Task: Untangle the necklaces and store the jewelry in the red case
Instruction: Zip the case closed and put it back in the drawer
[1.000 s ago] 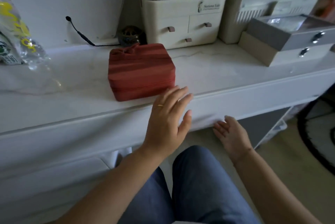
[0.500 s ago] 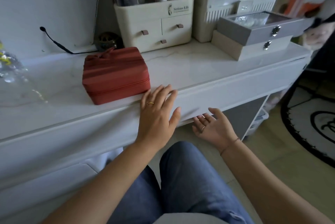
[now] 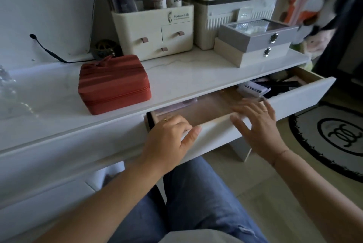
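1. The red case (image 3: 114, 83) sits zipped shut on the white vanity top (image 3: 186, 77), towards its left, near the front edge.
2. Just below and to the right of the case, a drawer (image 3: 294, 101) stands open under the top.
3. The left hand (image 3: 169, 138) grips the top edge of the drawer front at its left end. Its fingers are curled over into the drawer and its thumb lies against the front face.
4. The right hand (image 3: 257, 124) is flat, with fingers straight and spread over the same edge further right. It holds nothing.
5. A white pouch (image 3: 253, 89) and dark items lie in the right part of the drawer.
6. Behind the case stands a cream cosmetics organiser (image 3: 155, 32) full of bottles.
7. To the organiser's right, a grey glass-lidded box (image 3: 255, 34) is stacked on a beige box (image 3: 251, 56).
8. A round black-and-white rug (image 3: 334, 138) lies on the floor at right.
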The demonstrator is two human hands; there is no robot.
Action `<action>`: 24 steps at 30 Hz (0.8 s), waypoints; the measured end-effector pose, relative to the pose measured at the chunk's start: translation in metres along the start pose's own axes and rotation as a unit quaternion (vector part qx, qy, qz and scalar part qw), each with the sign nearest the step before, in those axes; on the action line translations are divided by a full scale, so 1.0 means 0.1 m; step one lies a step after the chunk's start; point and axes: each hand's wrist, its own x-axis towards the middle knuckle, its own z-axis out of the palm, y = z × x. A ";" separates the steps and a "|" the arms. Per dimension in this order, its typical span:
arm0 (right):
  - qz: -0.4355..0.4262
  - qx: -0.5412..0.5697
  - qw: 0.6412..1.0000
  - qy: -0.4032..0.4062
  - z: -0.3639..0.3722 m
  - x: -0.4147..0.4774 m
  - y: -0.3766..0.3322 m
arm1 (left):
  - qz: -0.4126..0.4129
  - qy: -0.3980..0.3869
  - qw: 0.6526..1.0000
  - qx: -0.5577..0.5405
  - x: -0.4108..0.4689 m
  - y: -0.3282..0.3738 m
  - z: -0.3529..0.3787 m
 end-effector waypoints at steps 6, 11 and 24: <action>0.014 -0.029 0.999 0.041 -0.14 -0.14 0.00 | -0.051 -0.102 0.989 -0.095 -0.07 0.14 -0.12; 0.061 -0.026 0.998 0.021 -0.27 -0.24 -0.08 | -0.021 -0.183 0.969 -0.167 -0.08 0.33 -0.18; 0.039 0.363 0.921 -0.134 -0.18 0.93 -1.32 | -0.217 0.313 0.915 -0.131 0.28 -0.56 -1.18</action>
